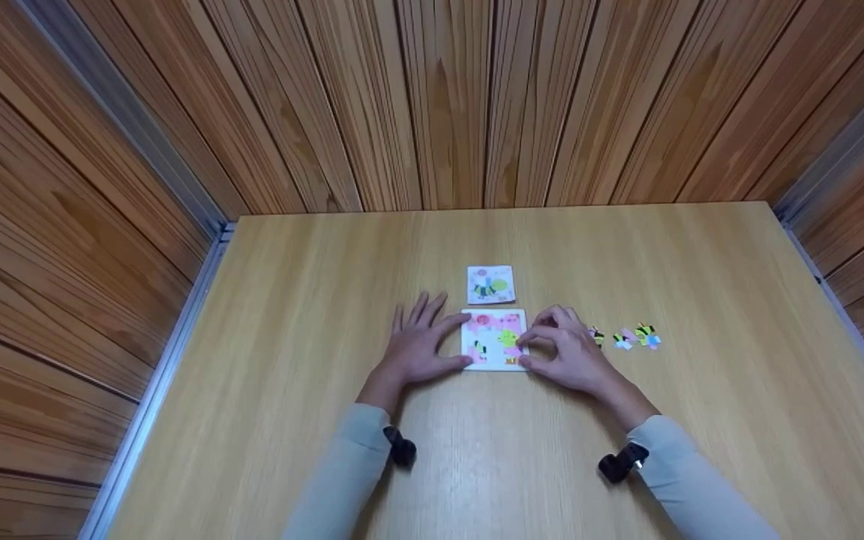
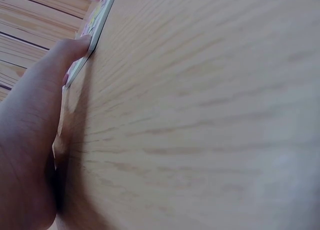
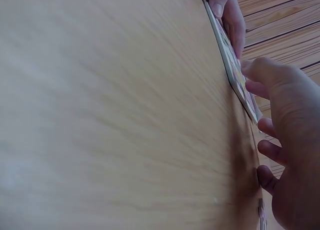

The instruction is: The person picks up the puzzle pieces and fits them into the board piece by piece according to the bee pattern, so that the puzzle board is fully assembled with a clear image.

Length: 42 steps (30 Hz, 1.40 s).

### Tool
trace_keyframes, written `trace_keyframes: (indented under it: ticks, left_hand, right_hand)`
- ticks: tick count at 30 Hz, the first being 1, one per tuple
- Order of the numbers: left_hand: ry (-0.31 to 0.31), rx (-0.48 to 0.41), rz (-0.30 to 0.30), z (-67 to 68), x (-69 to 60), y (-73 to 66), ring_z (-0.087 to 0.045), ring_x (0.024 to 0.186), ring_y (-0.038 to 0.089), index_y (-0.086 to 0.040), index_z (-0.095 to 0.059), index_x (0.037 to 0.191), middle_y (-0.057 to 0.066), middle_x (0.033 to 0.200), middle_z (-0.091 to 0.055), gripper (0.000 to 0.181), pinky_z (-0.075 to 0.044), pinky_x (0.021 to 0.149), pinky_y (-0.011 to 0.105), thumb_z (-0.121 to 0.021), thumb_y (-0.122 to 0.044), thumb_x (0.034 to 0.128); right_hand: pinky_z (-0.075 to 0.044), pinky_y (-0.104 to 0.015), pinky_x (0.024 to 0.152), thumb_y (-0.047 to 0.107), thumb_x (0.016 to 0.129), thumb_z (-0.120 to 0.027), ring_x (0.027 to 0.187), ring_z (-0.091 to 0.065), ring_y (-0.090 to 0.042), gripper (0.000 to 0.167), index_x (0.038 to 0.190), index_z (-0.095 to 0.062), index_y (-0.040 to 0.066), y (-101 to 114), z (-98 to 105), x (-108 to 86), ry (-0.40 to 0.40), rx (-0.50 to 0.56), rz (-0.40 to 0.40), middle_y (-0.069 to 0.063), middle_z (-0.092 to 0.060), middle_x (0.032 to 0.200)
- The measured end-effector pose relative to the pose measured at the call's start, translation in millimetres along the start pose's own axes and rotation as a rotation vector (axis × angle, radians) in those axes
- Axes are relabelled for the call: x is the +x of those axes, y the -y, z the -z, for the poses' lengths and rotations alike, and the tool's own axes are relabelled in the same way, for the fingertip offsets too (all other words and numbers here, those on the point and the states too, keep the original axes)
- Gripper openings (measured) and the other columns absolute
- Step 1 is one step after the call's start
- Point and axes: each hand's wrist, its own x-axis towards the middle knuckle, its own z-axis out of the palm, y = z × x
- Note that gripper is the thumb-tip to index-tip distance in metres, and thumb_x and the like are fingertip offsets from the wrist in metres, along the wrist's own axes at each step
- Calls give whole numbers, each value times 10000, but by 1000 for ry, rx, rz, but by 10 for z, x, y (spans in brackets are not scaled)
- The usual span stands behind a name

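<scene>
A small white-framed jigsaw puzzle tray [image 1: 492, 368] lies on the table, with pink, yellow and green pieces in it. My left hand [image 1: 421, 351] steadies its left side, fingers spread, thumb and index finger touching the frame. At the tray's right edge is my right hand [image 1: 568, 351]. Its thumb and index fingertips touch the tray's right part, apart from each other, and no piece shows between them. In the right wrist view, the right thumb [image 3: 267, 69] rests on the tray's face [image 3: 227, 64]. The left thumb [image 2: 75, 47] meets the tray's edge in the left wrist view.
Above the tray lies a square picture card [image 1: 490, 285] with a bee-like design. Loose puzzle pieces [image 1: 646, 335] lie to the right of my right hand, one partly hidden behind it. Wood-panelled walls [image 1: 447, 105] enclose the table [image 1: 312, 300] at the back and sides.
</scene>
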Motion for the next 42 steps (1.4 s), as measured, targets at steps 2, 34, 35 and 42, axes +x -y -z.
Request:
trace_keyframes:
  ticks: [2,34,35,42]
  left_hand:
    - [-1,-5,-2,4,0,-2,-34,1804,437,-417,-476,1708,71,1924,-181,830,-2,1402,784,-629,-781,979]
    - [-10,-1,-5,-11,-2,6,-47,1803,436,-416,-480,1707,73,1923,-186,833,-15,1397,795,-631,-780,973]
    - [-10,-1,-5,-11,-3,6,-46,1803,436,-415,-480,1707,73,1923,-184,834,-16,1397,795,-629,-782,973]
    - [-9,5,-1,-5,4,1,-43,1804,432,-418,-476,1708,68,1924,-181,836,-13,1397,794,-625,-787,974]
  right_hand:
    - [-430,-569,1097,286,945,-923,1309,-542,-350,215,1136,-866,206,-7,31,-18,-3,-3,1,-124,-653,1350]
    - [-438,-400,880,153,851,-965,1087,-607,-281,316,1145,-853,115,-461,507,-436,-191,-142,40,-89,-704,1140]
    - [-443,-407,880,153,845,-971,1086,-611,-287,329,1149,-852,110,-480,517,-456,-197,-147,36,-94,-708,1138]
    - [-411,-458,868,248,828,-998,1059,-581,-304,424,1190,-842,93,-572,565,-544,-243,-157,-62,-126,-702,1136]
